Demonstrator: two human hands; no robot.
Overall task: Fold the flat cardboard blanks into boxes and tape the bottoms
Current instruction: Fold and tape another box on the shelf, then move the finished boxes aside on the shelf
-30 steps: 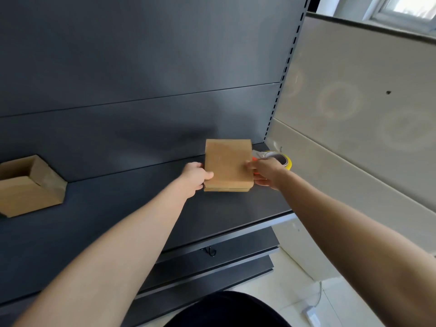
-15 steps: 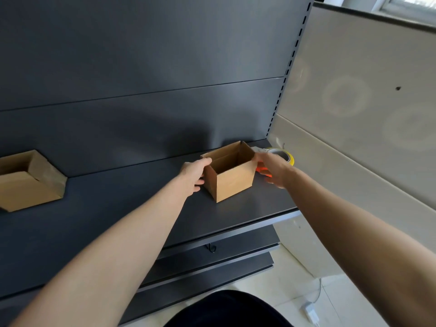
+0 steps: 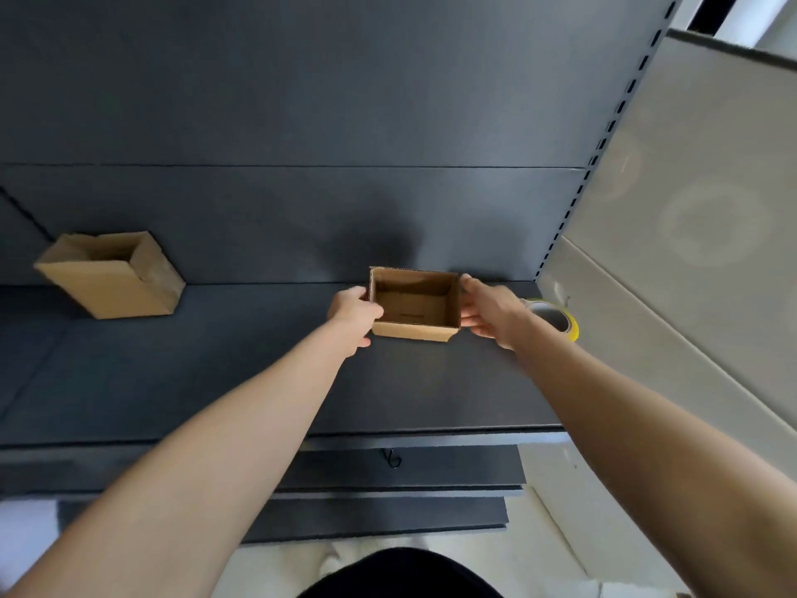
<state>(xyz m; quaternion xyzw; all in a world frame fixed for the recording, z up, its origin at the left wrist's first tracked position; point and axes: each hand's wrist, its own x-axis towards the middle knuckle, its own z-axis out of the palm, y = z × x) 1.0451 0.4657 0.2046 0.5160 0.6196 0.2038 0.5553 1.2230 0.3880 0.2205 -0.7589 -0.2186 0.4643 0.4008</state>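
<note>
A small brown cardboard box (image 3: 414, 306) stands upright with its open top toward me on the dark shelf (image 3: 258, 381). My left hand (image 3: 353, 315) grips its left wall, fingers curled round the near left corner. My right hand (image 3: 487, 312) holds the right wall, the fingers bent against the side. A roll of tape (image 3: 556, 321) with a yellow rim lies just behind my right wrist, partly hidden by it.
A second open cardboard box (image 3: 112, 276) sits at the back left of the shelf. The dark back panel rises behind. A pale wall panel (image 3: 690, 252) borders the shelf on the right. Lower shelves (image 3: 388, 502) and a light floor show below.
The box was turned from bottom-up to open side up and set square on the shelf. Both hands stayed on its sides. The view swung left and down.
</note>
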